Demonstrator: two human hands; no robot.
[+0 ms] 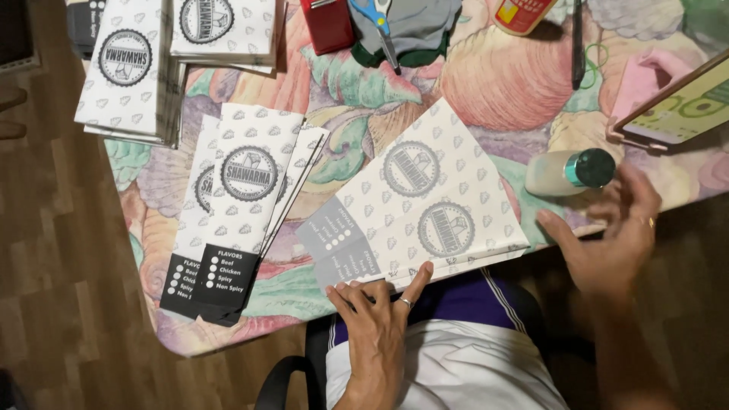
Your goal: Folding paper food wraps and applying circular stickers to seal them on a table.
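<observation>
Left hand (377, 307) presses printed paper sheet (414, 205); right hand (611, 231) hovers beside.

We see white paper sheets (425, 197) with grey round stamps, small leaf marks and grey panels. The folded bags (243, 205) end in black. The tablecloth (501, 83) shows pink, green and cream shells. The bottle (569, 171) is milky with a teal cap; the scissors (376, 19) are blue-handled.

Both forearms are bare, with no sleeves in view. The left hand (377, 319) wears a thin silver ring, the right hand (611, 239) a gold one. A white shirt (456, 372) sits over purple shorts (471, 292) with white side stripes.
</observation>
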